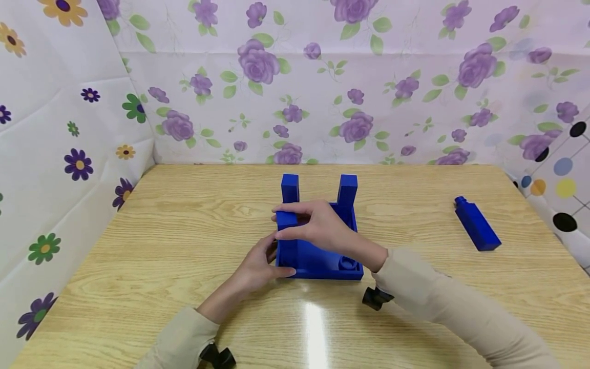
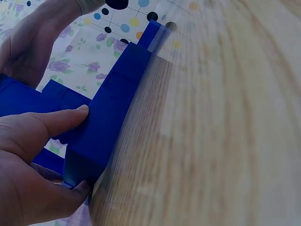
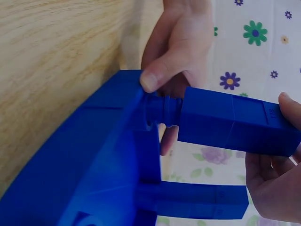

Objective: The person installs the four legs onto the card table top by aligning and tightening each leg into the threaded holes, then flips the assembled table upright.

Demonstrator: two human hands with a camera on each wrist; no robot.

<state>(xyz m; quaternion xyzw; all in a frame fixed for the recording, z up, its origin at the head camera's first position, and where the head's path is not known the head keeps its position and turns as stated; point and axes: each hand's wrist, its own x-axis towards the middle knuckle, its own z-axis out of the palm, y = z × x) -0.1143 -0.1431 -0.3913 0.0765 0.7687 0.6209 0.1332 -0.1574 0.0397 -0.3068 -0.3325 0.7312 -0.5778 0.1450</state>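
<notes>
A blue tray-like base [image 1: 322, 275] with raised edges lies on the table, hollow side up. My left hand [image 1: 252, 267] grips its near left corner, with the thumb on the rim. My right hand [image 1: 324, 228] holds the upper end of a square blue leg [image 3: 221, 121] between fingers and thumb. The leg stands over that corner; in the right wrist view, part of its threaded end [image 3: 165, 110] shows at the socket. Two more legs, the far left leg [image 1: 290, 188] and far right leg [image 1: 348, 190], stand upright in the base. A round socket [image 1: 348, 263] shows bare at the near right corner.
One loose blue leg [image 1: 478, 225] with a threaded end lies on its side at the right of the wooden table [image 1: 193, 215]. Flower-patterned cloth [image 1: 313, 102] hangs behind the table and along the left side; dotted cloth [image 1: 564, 187] hangs at the right.
</notes>
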